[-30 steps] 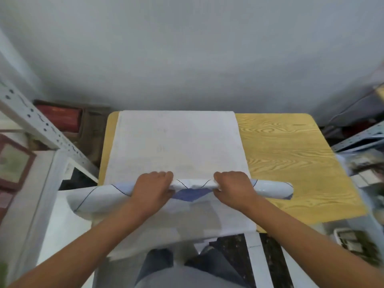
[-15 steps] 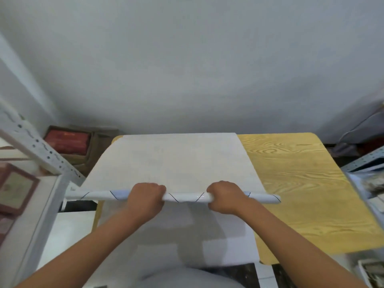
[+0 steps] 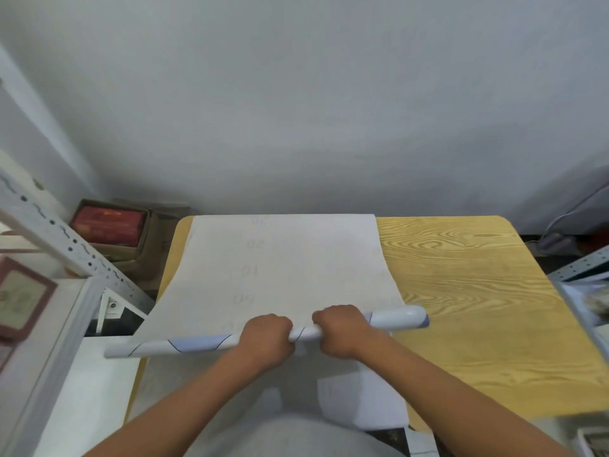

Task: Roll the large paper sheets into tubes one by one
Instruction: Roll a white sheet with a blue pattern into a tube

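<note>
A large white paper sheet lies flat on the left part of a wooden table. Its near end is wound into a slim tube with blue patches and thin dark lines, lying crosswise and sticking out past the table's left edge. My left hand and my right hand both grip the tube near its middle, close together, knuckles up. More white paper lies under my forearms at the near table edge.
A white perforated metal shelf frame stands to the left, with a red box on the floor behind it. Framed pictures lean at far left. Another shelf and clutter sit at the right. A grey wall rises behind the table.
The roll has tightened from a loose curl into a slim tube and moved further up the sheet. My hands have come closer together on it. The camera tilted up.
</note>
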